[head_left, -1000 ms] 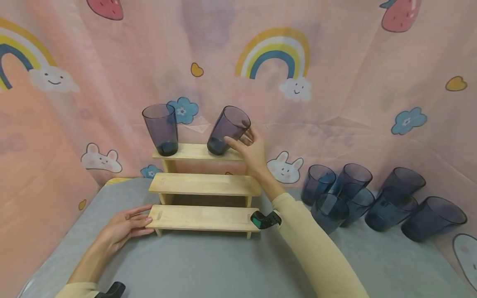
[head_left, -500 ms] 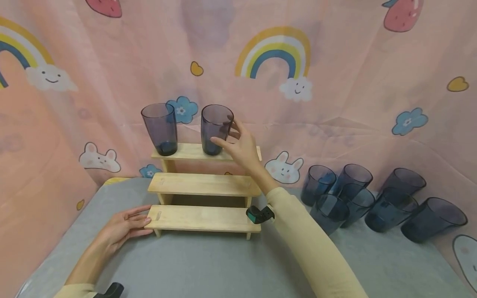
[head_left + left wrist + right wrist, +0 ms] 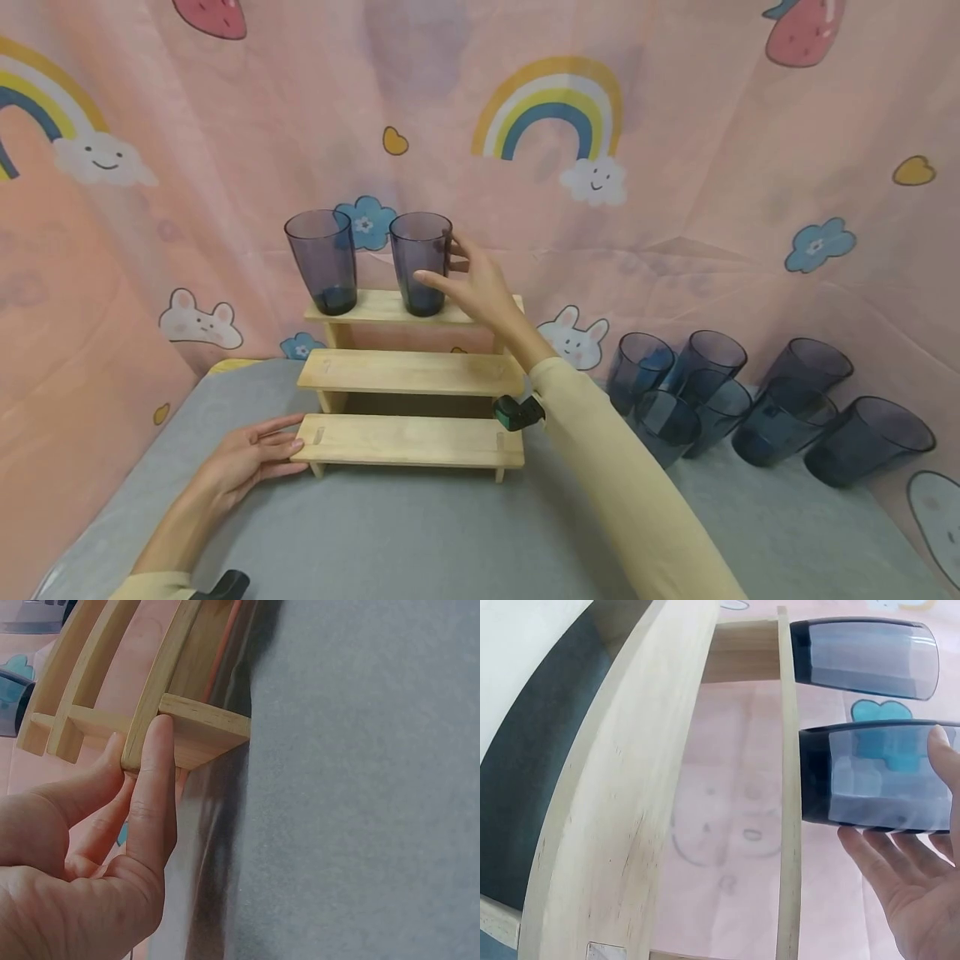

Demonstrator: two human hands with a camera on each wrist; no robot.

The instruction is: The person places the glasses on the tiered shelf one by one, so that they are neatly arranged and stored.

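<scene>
A three-step wooden display stand (image 3: 411, 372) stands in the middle of the table. On its top step two purple-tinted tumblers are upright: the left tumbler (image 3: 324, 258) and, a small gap apart, the right tumbler (image 3: 415, 262). My right hand (image 3: 480, 283) holds the right tumbler from its right side, thumb across the front and fingers partly hidden behind. In the right wrist view, the base of this tumbler (image 3: 816, 776) meets the top board. My left hand (image 3: 243, 461) grips the left end of the lowest step; the left wrist view shows thumb and fingers on either side of the board (image 3: 146, 724).
Several more tinted tumblers (image 3: 870, 437) stand close together on the grey-covered table (image 3: 420, 542) at the right. Behind the stand hangs a pink cloth (image 3: 690, 167) with rainbows and rabbits. A black wrist camera (image 3: 517, 412) hangs in front of the lower steps.
The right tumbler was tilted above the top step. My right hand has moved it left and set it upright, nearer the left tumbler. My left hand has stayed in place.
</scene>
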